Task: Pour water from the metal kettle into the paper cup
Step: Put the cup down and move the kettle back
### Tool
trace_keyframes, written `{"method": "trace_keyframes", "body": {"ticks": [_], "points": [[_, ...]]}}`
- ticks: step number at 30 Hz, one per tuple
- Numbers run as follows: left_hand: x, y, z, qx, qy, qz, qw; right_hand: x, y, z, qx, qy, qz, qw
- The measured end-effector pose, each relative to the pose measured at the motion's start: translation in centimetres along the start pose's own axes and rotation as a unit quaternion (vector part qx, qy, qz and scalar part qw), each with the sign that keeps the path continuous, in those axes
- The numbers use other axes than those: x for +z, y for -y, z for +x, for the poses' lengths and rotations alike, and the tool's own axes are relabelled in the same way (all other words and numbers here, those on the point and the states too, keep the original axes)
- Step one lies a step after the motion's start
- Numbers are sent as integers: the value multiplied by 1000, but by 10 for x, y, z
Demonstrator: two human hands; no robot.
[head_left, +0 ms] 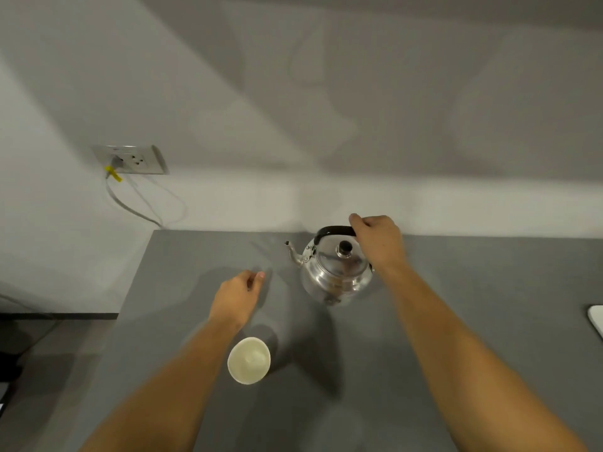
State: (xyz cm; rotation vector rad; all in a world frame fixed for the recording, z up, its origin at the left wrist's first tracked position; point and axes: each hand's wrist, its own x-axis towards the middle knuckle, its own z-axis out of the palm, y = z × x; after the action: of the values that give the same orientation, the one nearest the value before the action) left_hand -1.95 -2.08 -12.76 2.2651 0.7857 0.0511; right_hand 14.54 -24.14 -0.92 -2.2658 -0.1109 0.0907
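Observation:
A shiny metal kettle (336,272) with a black knob and black handle stands upright on the grey table (456,288), spout pointing left. My right hand (378,239) is closed around the right part of its handle. A white paper cup (249,360) stands upright nearer to me, left of the kettle; I cannot tell whether anything is in it. My left hand (238,296) hovers just beyond the cup with fingers loosely curled, holding nothing and not touching the cup.
A wall socket (133,159) with a plugged-in cable (130,203) is on the white wall at the left. The table's left edge runs near the cup's side. A white object (597,319) lies at the table's far right edge.

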Motion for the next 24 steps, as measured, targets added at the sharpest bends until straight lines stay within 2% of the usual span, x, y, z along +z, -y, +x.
{"method": "trace_keyframes", "body": {"ticks": [11, 24], "points": [[2, -8, 26, -16, 1, 21, 1000, 41, -4, 67, 26, 3, 2, 1000], [4, -12, 29, 0, -14, 12, 1000, 55, -14, 73, -13, 18, -8, 1000]]}}
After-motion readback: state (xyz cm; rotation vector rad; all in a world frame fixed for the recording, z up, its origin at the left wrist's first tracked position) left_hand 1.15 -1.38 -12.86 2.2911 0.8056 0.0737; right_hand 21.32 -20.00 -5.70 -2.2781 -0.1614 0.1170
